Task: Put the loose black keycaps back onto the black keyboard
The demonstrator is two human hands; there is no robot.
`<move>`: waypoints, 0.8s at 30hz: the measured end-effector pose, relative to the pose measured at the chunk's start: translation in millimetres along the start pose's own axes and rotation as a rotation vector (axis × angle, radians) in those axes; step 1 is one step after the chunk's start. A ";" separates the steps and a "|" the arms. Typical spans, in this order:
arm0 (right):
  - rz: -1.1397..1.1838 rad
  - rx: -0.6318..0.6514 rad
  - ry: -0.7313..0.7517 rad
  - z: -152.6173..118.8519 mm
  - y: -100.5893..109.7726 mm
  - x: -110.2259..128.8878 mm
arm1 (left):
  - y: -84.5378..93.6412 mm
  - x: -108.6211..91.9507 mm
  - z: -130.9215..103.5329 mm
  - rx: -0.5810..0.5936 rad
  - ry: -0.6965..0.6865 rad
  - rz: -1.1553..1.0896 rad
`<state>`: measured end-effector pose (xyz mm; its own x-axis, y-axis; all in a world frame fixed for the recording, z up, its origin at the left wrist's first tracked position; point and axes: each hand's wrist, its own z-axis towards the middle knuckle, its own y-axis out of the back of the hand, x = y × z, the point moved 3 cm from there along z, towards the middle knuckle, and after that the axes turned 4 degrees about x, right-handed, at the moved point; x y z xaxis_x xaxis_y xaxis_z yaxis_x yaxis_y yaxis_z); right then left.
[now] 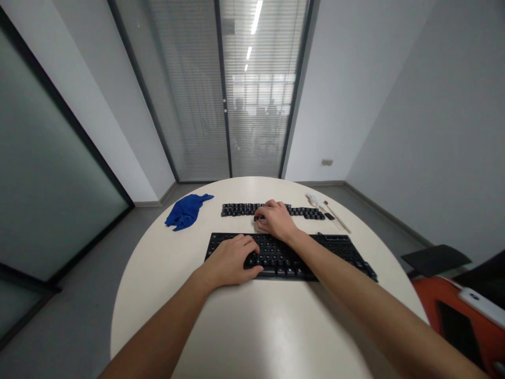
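A black keyboard (pixel 276 263) lies across the round table, with bare key places in its upper part and keycaps along its lower edge. My left hand (pixel 232 260) rests on the keyboard's left part, fingers curved and thumb apart, holding nothing that I can see. Behind the keyboard, loose black keycaps (pixel 239 209) stand in rows. My right hand (pixel 274 218) reaches over the keyboard to the front of these rows, its thumb and fingers pinched on a small black keycap (pixel 257 217).
A blue cloth (pixel 187 210) lies at the table's left. At the right are a white crumpled item (pixel 314 200), a thin stick (pixel 337 217) and a small black piece (pixel 329 216). An orange chair (pixel 445 300) holding a dark phone (pixel 460 329) stands beyond the table (pixel 158 295).
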<state>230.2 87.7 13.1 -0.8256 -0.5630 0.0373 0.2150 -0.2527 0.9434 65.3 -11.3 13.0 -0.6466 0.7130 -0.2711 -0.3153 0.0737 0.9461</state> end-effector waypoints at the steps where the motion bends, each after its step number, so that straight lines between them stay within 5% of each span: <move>1: 0.064 -0.015 -0.030 -5.7 5.1 0.7 | -0.3 0.5 0.1 0.000 -0.003 -0.006; 7: 0.409 -0.028 -0.094 -50.5 26.8 13.6 | -1.3 0.8 0.5 0.003 -0.030 -0.011; 12: 0.614 -0.004 -0.083 -82.4 19.6 20.5 | -2.6 2.8 0.6 0.013 -0.028 -0.016; 24: 0.681 -0.004 -0.029 -90.3 3.2 20.1 | -3.5 14.1 0.0 -0.038 -0.060 -0.103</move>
<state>261.4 4.5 -12.9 -0.5195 -0.5761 0.6310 0.6936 0.1470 0.7052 57.3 -1.5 5.8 -0.5667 0.7437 -0.3546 -0.4050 0.1234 0.9060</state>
